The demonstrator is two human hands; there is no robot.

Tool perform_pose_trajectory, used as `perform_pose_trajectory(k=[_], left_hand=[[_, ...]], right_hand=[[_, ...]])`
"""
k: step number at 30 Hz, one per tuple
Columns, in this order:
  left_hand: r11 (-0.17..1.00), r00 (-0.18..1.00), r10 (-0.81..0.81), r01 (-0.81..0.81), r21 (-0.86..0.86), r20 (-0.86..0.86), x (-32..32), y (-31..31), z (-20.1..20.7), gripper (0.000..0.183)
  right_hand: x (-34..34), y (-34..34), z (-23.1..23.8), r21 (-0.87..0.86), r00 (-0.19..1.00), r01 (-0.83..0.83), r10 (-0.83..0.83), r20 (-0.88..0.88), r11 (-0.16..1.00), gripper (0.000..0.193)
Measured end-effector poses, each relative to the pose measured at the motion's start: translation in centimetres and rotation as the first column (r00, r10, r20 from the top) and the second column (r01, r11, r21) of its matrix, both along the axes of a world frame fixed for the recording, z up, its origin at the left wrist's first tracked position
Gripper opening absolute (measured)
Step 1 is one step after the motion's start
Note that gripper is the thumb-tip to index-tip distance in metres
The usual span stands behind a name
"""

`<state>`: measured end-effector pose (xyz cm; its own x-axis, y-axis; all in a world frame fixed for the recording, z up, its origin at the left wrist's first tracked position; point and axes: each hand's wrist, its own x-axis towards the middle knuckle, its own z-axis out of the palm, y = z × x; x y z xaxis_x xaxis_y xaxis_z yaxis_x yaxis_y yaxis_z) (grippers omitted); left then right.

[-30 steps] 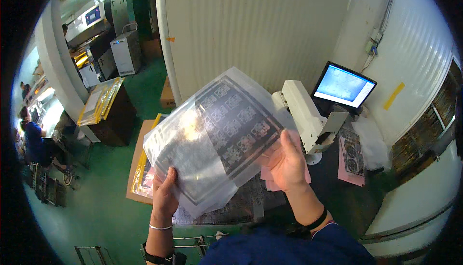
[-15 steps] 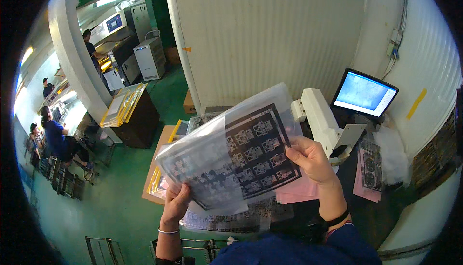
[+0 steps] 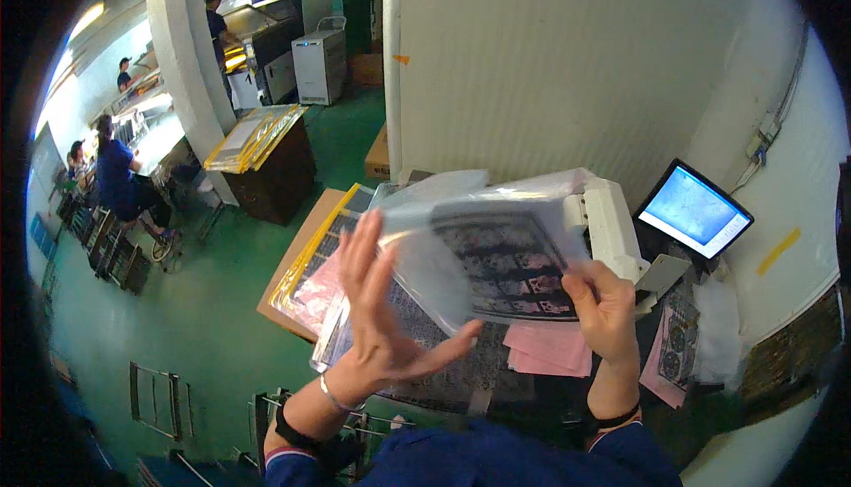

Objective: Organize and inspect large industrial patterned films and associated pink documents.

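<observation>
A clear plastic sleeve with a dark patterned film sheet (image 3: 510,261) hangs over the worktable, blurred by motion. My right hand (image 3: 607,310) pinches its lower right edge between thumb and fingers. Beside the sheet's left part, my left hand (image 3: 381,327) is raised with fingers spread and holds nothing. Under the sheet lie patterned sheets (image 3: 425,381) and pink paper (image 3: 550,350) on the dark tabletop. Behind its right end stands a white microscope-like device (image 3: 613,230), partly hidden by the plastic.
A lit monitor (image 3: 694,210) stands at the back right, near a patterned sheet (image 3: 678,345) and crumpled clear plastic (image 3: 716,323). Yellow-edged frames (image 3: 306,265) lie on cardboard at the left. Metal racks (image 3: 160,398) stand on the green floor. Several people work at the far left.
My left hand has let go of the sheet's lower left corner and opened. The sheet has swung flatter and to the right in my right hand. The view has shifted.
</observation>
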<state>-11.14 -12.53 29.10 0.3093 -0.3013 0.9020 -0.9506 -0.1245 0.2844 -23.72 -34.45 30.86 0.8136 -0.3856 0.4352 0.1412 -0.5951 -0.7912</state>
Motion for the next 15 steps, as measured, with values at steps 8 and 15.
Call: perform_pose_trajectory(k=[8, 15], left_hand=[[0.917, 0.98, -0.198, 0.178, 0.358, 0.022, -0.4, -0.6, 4.3, 0.053], [0.968, 0.796, -0.109, 0.223, 0.12, -0.596, 2.2, 0.0, 3.6, 0.014]], right_hand=[[0.1, 0.2, 5.0, -0.766, 0.976, -0.173, 0.214, -0.048, 0.619, 0.027], [1.8, -0.2, 8.1, -0.667, 0.746, 0.393, 0.204, 0.634, 0.633, 0.05]])
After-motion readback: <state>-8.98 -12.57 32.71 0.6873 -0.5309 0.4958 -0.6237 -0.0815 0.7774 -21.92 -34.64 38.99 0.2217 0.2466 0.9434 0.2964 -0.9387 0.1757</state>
